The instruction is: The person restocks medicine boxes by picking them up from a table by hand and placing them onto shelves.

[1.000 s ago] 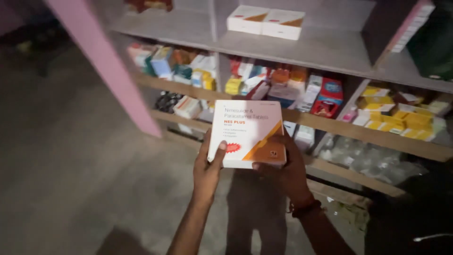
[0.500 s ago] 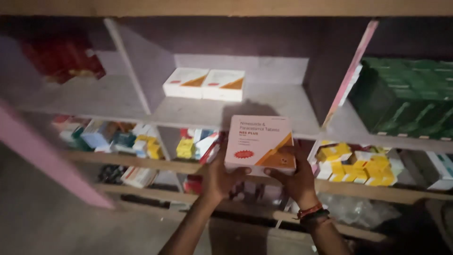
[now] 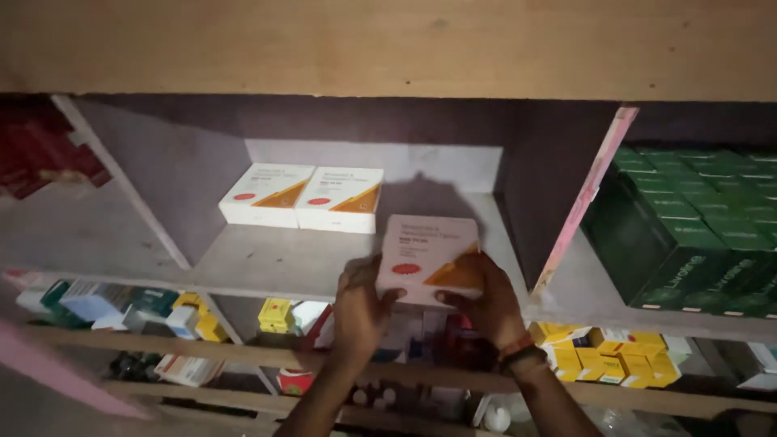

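White carton (image 3: 426,257) with an orange corner and a red oval mark, flat and rectangular, held at the front lip of the middle shelf compartment (image 3: 267,263). It sits at about 5 o'clock from the two matching cartons and well short of them, its near edge hanging out past the shelf front.

Left hand (image 3: 358,306) grips the carton's left edge, thumb on top, fingers curled under. Right hand (image 3: 484,301) closes on the lower right corner, thumb across the orange patch. Both hands are firmly wrapped on it; neither is loosened. A band shows on the right wrist (image 3: 518,351).

Two matching cartons (image 3: 303,196) lie side by side, touching, deep in the compartment at 11 o'clock from the held one. Bare shelf lies between them and the held carton.

Judged progress: carton raised to shelf level and part-way over the board, but not set down, not released, not lined up with the pair. What is left, it seems: slide in, seat flat, let go.

At 3 o'clock, past the pink divider (image 3: 584,202), stacked dark green boxes (image 3: 696,235). At 6 to 8 o'clock below, mixed small packets, yellow boxes (image 3: 603,356) among them. Lighting dim.
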